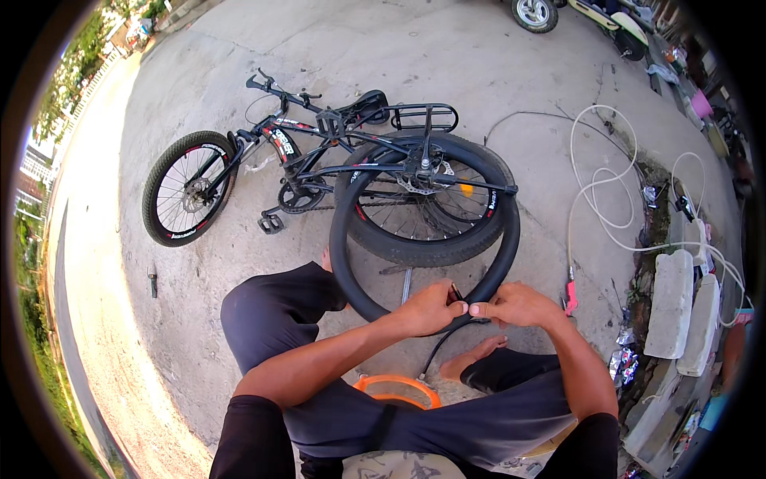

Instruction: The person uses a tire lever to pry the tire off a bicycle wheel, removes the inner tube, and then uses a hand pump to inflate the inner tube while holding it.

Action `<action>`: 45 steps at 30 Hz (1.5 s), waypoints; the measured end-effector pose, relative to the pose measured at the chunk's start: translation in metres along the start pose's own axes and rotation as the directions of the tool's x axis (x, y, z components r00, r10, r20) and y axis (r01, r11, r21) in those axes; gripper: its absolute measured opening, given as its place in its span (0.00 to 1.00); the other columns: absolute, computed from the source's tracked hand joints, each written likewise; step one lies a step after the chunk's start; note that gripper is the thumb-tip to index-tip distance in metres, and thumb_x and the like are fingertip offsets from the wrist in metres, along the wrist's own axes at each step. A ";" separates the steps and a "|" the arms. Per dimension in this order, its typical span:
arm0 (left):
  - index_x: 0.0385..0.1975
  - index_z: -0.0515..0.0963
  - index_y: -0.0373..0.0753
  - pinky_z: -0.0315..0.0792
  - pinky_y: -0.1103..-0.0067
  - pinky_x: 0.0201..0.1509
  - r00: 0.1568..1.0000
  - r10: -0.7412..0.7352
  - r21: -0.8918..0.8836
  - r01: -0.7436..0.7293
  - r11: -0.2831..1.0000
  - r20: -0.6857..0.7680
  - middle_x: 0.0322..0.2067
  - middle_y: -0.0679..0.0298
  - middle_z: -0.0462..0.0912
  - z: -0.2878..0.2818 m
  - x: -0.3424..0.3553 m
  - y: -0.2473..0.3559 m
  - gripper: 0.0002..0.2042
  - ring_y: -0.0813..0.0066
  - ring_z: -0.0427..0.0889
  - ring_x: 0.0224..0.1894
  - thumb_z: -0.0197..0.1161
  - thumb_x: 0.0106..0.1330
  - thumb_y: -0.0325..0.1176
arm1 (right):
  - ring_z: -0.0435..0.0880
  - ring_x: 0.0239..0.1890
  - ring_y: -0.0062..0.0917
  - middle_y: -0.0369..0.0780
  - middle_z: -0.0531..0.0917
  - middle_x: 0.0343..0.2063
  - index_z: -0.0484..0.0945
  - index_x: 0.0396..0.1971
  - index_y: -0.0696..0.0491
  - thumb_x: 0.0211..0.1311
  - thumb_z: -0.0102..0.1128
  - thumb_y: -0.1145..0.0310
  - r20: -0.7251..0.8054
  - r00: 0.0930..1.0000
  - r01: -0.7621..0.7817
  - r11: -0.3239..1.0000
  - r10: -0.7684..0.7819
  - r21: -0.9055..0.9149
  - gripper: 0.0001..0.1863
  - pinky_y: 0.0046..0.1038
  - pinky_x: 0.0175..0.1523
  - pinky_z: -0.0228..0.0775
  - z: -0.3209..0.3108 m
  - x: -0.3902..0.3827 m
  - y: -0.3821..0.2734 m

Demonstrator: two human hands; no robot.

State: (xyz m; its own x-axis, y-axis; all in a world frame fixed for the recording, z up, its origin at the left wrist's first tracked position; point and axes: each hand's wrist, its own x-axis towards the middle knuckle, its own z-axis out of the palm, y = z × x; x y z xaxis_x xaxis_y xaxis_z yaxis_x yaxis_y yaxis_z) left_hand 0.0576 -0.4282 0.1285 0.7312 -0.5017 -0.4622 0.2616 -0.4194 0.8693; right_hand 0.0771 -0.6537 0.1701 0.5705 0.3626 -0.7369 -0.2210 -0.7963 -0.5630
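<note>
A black, rounded inner tube [338,254] forms a large ring in front of me, its far side lying over the bicycle's rear wheel [375,236]. My left hand [433,307] is closed on the near part of the tube, where a small dark piece shows by the fingers. Right beside it, my right hand [519,306] pinches the same tube, the two thumbs almost meeting. From under the hands a thin black hose [432,357] curves down to an orange hoop-shaped frame [429,393] between my legs. Whether the hose joins the tube is hidden.
A black bicycle [311,172] lies on its side on the concrete. A dark short tool [153,281] lies at left. To the right are a pale hose [571,215] with a red nozzle [570,297] and concrete blocks [669,303]. A parked two-wheeler's wheel [535,13] stands far off.
</note>
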 end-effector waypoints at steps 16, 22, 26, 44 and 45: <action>0.52 0.69 0.33 0.73 0.60 0.51 0.996 -0.071 0.488 0.033 0.872 0.058 0.41 0.48 0.83 0.011 -0.017 0.021 0.22 0.48 0.83 0.47 0.56 0.70 0.47 | 0.84 0.34 0.51 0.56 0.84 0.24 0.84 0.23 0.65 0.55 0.48 0.22 -0.109 0.993 -0.088 0.877 0.041 -0.473 0.50 0.45 0.43 0.75 -0.001 -0.007 0.000; 0.46 0.69 0.30 0.75 0.58 0.45 0.992 0.109 0.595 -0.128 0.794 0.069 0.36 0.45 0.83 0.022 -0.020 0.002 0.18 0.45 0.83 0.42 0.59 0.69 0.40 | 0.85 0.35 0.51 0.56 0.84 0.25 0.84 0.24 0.64 0.56 0.49 0.24 -0.121 0.991 -0.108 0.837 0.051 -0.537 0.47 0.45 0.44 0.75 0.002 -0.003 0.002; 0.46 0.69 0.30 0.75 0.60 0.45 0.989 0.124 0.622 -0.149 0.769 0.083 0.35 0.45 0.83 0.027 -0.019 -0.005 0.17 0.47 0.84 0.42 0.60 0.68 0.38 | 0.85 0.35 0.51 0.57 0.84 0.25 0.84 0.23 0.65 0.57 0.53 0.28 -0.148 0.988 -0.111 0.831 0.034 -0.545 0.45 0.45 0.44 0.76 0.002 -0.004 -0.002; 0.61 0.68 0.31 0.77 0.72 0.33 0.949 0.298 0.916 -0.211 0.340 0.108 0.34 0.59 0.83 0.040 -0.018 -0.032 0.28 0.66 0.86 0.35 0.60 0.59 0.31 | 0.84 0.31 0.51 0.55 0.82 0.21 0.84 0.21 0.61 0.60 0.62 0.44 -0.210 0.973 -0.041 0.813 -0.101 -0.580 0.30 0.46 0.40 0.75 0.004 0.005 0.006; 0.61 0.69 0.31 0.77 0.72 0.33 0.942 0.317 0.920 -0.215 0.327 0.108 0.34 0.59 0.83 0.040 -0.019 -0.033 0.27 0.66 0.86 0.35 0.60 0.59 0.31 | 0.83 0.29 0.51 0.54 0.81 0.20 0.84 0.19 0.59 0.59 0.62 0.44 -0.224 0.966 -0.025 0.811 -0.132 -0.585 0.29 0.47 0.38 0.74 0.005 0.007 0.009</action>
State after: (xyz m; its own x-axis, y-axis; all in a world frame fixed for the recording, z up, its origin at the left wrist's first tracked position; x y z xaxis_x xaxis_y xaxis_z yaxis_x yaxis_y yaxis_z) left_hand 0.0100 -0.4358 0.1015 0.7042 -0.6872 -0.1788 -0.6514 -0.7254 0.2225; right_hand 0.0754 -0.6562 0.1580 0.7573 0.3468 -0.5534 0.2690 -0.9378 -0.2196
